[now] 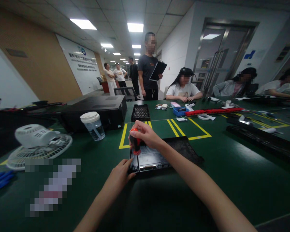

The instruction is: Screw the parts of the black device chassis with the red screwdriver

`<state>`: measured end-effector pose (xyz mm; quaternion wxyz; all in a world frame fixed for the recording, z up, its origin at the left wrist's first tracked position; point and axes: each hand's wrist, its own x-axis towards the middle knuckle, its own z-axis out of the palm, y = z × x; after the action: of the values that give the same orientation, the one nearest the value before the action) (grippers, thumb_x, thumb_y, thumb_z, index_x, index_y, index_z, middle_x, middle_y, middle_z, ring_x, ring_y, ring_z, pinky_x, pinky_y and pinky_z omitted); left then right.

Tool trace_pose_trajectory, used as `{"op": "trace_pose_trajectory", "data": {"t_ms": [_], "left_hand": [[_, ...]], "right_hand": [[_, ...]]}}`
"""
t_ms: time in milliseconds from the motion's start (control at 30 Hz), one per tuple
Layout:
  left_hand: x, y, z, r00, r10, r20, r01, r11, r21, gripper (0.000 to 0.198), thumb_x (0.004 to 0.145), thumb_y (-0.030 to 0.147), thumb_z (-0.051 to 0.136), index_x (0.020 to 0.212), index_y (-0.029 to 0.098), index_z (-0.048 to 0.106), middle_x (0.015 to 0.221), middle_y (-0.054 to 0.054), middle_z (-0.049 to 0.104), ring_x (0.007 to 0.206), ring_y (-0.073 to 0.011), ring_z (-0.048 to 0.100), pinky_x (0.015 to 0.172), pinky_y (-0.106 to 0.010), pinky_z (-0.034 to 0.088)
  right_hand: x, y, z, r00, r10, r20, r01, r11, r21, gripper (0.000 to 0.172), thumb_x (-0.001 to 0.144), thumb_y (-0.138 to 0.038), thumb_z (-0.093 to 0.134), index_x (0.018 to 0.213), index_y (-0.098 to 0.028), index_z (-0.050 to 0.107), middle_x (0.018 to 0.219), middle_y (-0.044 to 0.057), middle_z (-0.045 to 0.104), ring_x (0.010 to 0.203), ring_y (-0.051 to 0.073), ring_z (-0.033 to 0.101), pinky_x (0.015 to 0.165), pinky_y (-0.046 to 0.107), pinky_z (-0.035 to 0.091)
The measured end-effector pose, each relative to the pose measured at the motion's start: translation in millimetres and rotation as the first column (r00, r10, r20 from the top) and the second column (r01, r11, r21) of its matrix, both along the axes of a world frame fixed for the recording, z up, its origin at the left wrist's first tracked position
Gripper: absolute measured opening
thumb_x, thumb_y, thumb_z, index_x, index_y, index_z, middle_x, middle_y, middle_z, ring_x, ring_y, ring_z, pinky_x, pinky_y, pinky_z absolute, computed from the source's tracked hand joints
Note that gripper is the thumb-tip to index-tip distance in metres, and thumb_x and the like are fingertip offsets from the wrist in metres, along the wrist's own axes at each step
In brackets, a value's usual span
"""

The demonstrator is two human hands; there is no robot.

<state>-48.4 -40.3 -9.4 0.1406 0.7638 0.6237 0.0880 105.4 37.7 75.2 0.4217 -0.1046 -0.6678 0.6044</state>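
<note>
Gripped a red-and-black screwdriver point(135, 143) in the right hand point(145, 132), with the fingers curled around the handle; held it nearly upright over the left end of a black plastic casing point(157, 156). Could not make out the tip or any contact with the casing. Pinched the near-left corner of the same casing between the thumb and fingers of the left hand point(120, 170). Laid the casing flat on a green tabletop point(232, 187), at the near side of a yellow tape outline point(200, 137) and partly hidden behind the right arm. Showed, beyond the outline, a small black tray point(140, 113) with a patterned interior. Placed to the left: a large black equipment case point(94, 111), a clear cup with a white lid point(95, 127) just in front of it, a white fan point(41, 141) lying on the table, and a blue glove point(1, 181) near the left edge. Included at the far right a long black molding point(261, 137), and toward the far side a blue bin point(180, 111) beside a red strip point(215, 111). Captured behind the table a standing person point(147, 75) with a black clipboard point(158, 71) and a seated person point(183, 90) in a white shirt.
</note>
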Motion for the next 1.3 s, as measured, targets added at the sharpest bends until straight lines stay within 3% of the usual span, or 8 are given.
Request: {"op": "trace_pose_trajectory", "data": {"t_ms": [267, 433, 800, 1033, 1300], "left_hand": [[-1, 0, -1.8, 1.000, -0.013, -0.016, 0.014, 1.000, 0.024, 0.055, 0.077, 0.026, 0.054, 0.129, 0.016, 0.043, 0.121, -0.011, 0.052, 0.106, -0.0217, 0.054, 0.090, -0.029, 0.040], [-2, 0, -2.8, 1.000, -0.012, -0.021, 0.013, 1.000, 0.019, 0.055, 0.077, 0.027, 0.053, 0.129, 0.016, 0.043, 0.122, -0.011, 0.051, 0.105, -0.0223, 0.054, 0.090, -0.030, 0.040], [0, 0, -1.2, 1.000, 0.002, 0.001, -0.002, 1.000, 0.005, 0.056, 0.075, 0.026, 0.054, 0.129, 0.017, 0.043, 0.123, -0.011, 0.051, 0.107, -0.0227, 0.053, 0.092, -0.031, 0.040], [-1, 0, -1.2, 1.000, 0.005, -0.007, -0.005, 1.000, -0.004, 0.056, 0.076, 0.028, 0.055, 0.129, 0.016, 0.043, 0.123, -0.011, 0.051, 0.107, -0.0228, 0.053, 0.090, -0.031, 0.041], [-2, 1, -4.4, 1.000, -0.009, -0.009, 0.009, 1.000, 0.028, 0.055, 0.076, 0.028, 0.054, 0.129, 0.017, 0.043, 0.122, -0.010, 0.052, 0.105, -0.0228, 0.054, 0.090, -0.031, 0.041]], "right_hand": [[2, -9, 7.6, 0.987, -0.151, 0.057, 0.145, 0.984, 0.101, 0.028, 0.075, -0.036, 0.062, 0.076, -0.019, 0.040, 0.064, -0.005, 0.049, 0.055, 0.009, 0.055, 0.050, 0.020, 0.047], [0, -14, 9.0, 0.948, -0.310, 0.069, 0.295, 0.940, 0.172, 0.030, 0.074, -0.038, 0.061, 0.073, -0.019, 0.039, 0.063, -0.006, 0.046, 0.054, 0.008, 0.052, 0.048, 0.018, 0.041], [-4, -20, 8.3, 0.777, -0.624, 0.088, 0.545, 0.736, 0.401, 0.034, 0.074, -0.041, 0.060, 0.066, -0.019, 0.035, 0.054, -0.008, 0.039, 0.044, 0.005, 0.036, 0.042, 0.017, 0.025], [-5, -24, 9.6, 0.682, -0.731, 0.023, 0.637, 0.609, 0.473, 0.036, 0.075, -0.043, 0.058, 0.063, -0.019, 0.034, 0.053, -0.008, 0.035, 0.045, 0.005, 0.033, 0.043, 0.018, 0.025], [-7, -27, 6.8, 0.589, -0.808, -0.021, 0.708, 0.503, 0.495, 0.038, 0.075, -0.044, 0.057, 0.062, -0.019, 0.032, 0.052, -0.008, 0.034, 0.047, 0.006, 0.032, 0.047, 0.018, 0.026]]}}
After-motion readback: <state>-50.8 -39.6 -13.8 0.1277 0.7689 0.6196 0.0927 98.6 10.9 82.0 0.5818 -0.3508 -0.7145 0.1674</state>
